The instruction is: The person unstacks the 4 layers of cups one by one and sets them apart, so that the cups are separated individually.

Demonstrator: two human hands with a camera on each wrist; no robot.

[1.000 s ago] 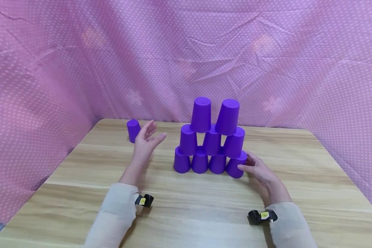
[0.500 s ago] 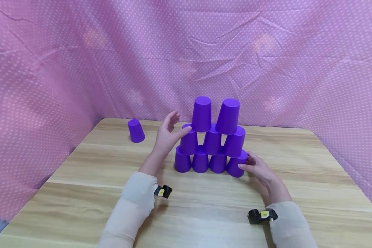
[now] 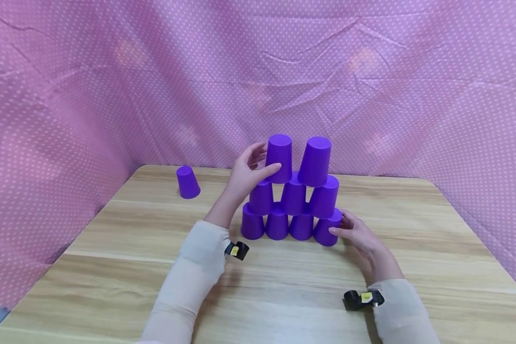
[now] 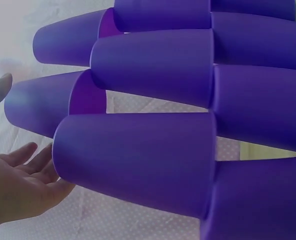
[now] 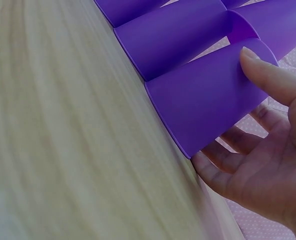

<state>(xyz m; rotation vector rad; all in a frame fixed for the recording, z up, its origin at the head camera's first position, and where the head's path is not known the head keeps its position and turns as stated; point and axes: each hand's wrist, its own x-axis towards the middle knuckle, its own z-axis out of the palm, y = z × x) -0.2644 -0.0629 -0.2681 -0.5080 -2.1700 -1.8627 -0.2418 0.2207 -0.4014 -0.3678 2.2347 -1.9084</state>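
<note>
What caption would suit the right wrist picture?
Right hand around the end cup in the bottom row of purple cups on a wooden table.

Dotted pink cloth [image 3: 258,57] behind wooden table [image 3: 284,296]

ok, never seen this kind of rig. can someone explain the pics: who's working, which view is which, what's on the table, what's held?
No robot here: a person's left hand and right hand, both bare, with a small camera at each wrist. The head view looks forward and down; the wrist views show each hand close up, turned so the standing cups seem to lie sideways.

On the wooden table, nine upside-down purple cups form rows of four, three and two. A lone cup stands off to the left.

The right hand holds the right-end bottom cup. The left hand is at the left top cup; I can't tell whether they touch.
</note>
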